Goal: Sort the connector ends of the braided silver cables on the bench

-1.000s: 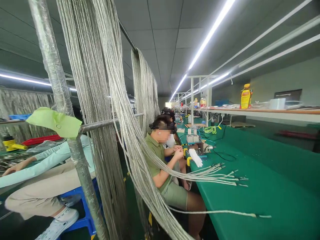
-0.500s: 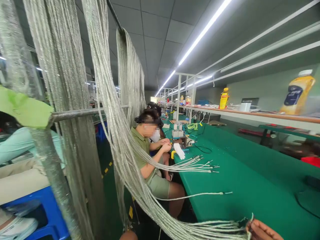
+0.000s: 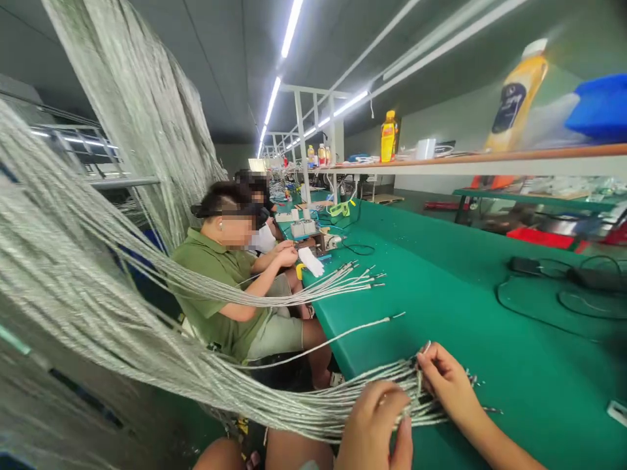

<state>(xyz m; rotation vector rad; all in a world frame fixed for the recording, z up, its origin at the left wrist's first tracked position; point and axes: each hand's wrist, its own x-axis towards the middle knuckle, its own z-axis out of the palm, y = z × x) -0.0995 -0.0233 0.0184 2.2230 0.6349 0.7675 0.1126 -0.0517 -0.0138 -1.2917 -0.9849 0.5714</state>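
1. Left hand (image 3: 372,427) curled shut around a bundle of braided cables (image 3: 313,408); right hand (image 3: 447,384) grips the same strands near their metal tips (image 3: 473,380), just above the green surface (image 3: 494,339).
2. The bundle's long axis runs nearly level from hanging cables (image 3: 132,111) at left, tips pointing right.
3. Risk: a hard tug could tangle strands or snag them against a seated co-worker (image 3: 215,281).
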